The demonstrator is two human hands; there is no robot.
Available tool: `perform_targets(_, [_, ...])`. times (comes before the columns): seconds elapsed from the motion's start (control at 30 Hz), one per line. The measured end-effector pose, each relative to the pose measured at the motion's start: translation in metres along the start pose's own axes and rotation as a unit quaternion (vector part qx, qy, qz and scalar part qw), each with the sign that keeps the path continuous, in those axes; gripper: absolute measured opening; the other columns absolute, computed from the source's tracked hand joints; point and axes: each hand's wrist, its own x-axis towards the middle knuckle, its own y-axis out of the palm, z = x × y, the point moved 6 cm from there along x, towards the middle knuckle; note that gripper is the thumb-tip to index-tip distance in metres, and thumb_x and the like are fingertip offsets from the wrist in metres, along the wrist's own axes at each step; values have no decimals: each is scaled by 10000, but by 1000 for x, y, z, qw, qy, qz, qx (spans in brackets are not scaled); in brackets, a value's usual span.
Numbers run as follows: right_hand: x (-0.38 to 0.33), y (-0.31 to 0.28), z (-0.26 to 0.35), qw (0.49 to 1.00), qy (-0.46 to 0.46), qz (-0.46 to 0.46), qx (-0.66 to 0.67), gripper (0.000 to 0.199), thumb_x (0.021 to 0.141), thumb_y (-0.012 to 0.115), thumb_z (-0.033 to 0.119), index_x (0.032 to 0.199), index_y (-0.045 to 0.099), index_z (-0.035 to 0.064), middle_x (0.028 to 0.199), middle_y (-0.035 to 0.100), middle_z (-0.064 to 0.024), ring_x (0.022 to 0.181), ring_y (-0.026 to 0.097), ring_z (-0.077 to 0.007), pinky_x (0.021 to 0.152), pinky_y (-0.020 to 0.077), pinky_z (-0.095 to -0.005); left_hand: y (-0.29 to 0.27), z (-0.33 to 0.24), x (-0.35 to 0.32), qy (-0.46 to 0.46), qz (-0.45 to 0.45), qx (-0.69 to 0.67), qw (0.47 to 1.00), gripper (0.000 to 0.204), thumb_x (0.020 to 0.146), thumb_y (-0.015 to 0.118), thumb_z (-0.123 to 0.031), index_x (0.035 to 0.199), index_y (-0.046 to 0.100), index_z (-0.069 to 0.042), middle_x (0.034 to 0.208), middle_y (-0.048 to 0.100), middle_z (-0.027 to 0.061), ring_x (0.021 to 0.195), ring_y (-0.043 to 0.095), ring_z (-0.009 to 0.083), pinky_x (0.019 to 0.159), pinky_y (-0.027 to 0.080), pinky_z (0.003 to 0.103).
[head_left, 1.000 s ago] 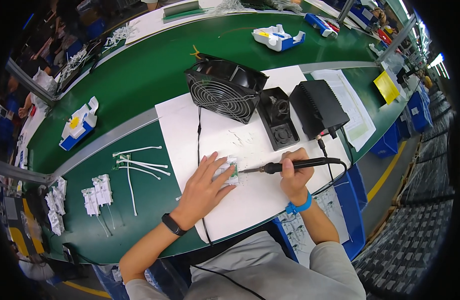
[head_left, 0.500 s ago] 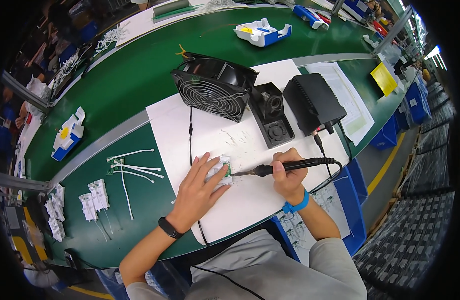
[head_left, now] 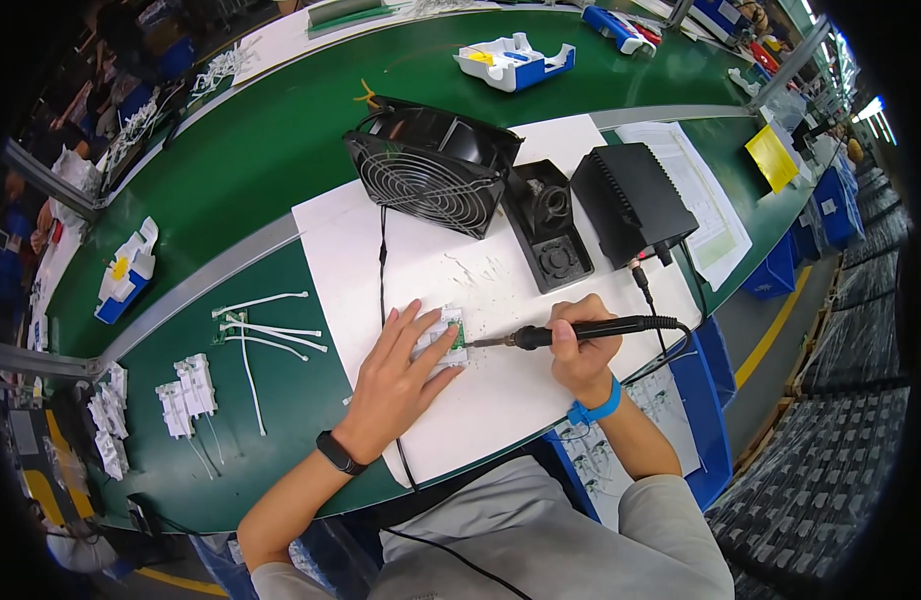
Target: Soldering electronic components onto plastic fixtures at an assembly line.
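At far left, white connector parts (head_left: pixel 186 388) and loose white cable ties (head_left: pixel 266 335) lie on the green bench (head_left: pixel 231 150), judged not yet worked. The left hand (head_left: pixel 396 380), fingers spread flat, pins a small circuit board (head_left: pixel 449 335) on the white mat (head_left: pixel 501 390). The right hand (head_left: pixel 584 350), fist closed around the soldering iron (head_left: pixel 581 330), sets its tip at the board's right edge; soldering appears in progress.

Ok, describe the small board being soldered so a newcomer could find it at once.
Start at the white mat in front of the black fan. At its middle, the left hand pins a small green board, which the soldering iron tip meets. Nothing else on the mat is green.
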Motion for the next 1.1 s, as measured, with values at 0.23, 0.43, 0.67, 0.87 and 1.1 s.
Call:
perform_targets(0.23, [-4,-5,-4,1000,8,-23,-7,167,914,673,75,824,541,28,638,564,-42,535,456,-84,504,346,-246,1,-1,-3,1,-10,53,999,461,834,812,-216,1252,693,-62,1320,617,167,1284,544,385,1057,481,483])
perform_targets(0.43, [0,-13,-2,993,16,-112,-44,131,985,593,110,940,504,25,713,552,-65,520,469,-84,479,365,-218,-8,-18,5,-24,6,123,992,482,809,817,-221,1247,697,-60,1313,623,173,1101,609,347,911,534,431])
perform_targets(0.67, [3,-5,0,996,22,-65,49,173,921,673,-26,1010,526,-9,782,632,-125,612,643,-147,568,520,-243,-2,-4,-3,-76,14,22,997,452,854,779,-210,1247,680,-10,1362,563,218,1138,554,338,916,514,407])
perform_targets(0.87, [1,0,-3,997,58,-28,29,220,874,725,-77,985,542,-26,759,692,-145,625,683,-151,574,529,-239,-9,-27,-6,-90,-60,128,986,514,859,774,-234,1297,642,1,1406,505,227,1140,510,368,979,434,456])
perform_targets(1.1, [2,12,-3,997,67,16,-27,185,892,737,-1,868,554,-13,649,666,-104,546,644,-113,507,456,-218,4,-12,-19,-97,-46,53,993,503,871,762,-223,1303,634,1,1439,482,223,1157,499,364,992,414,458])
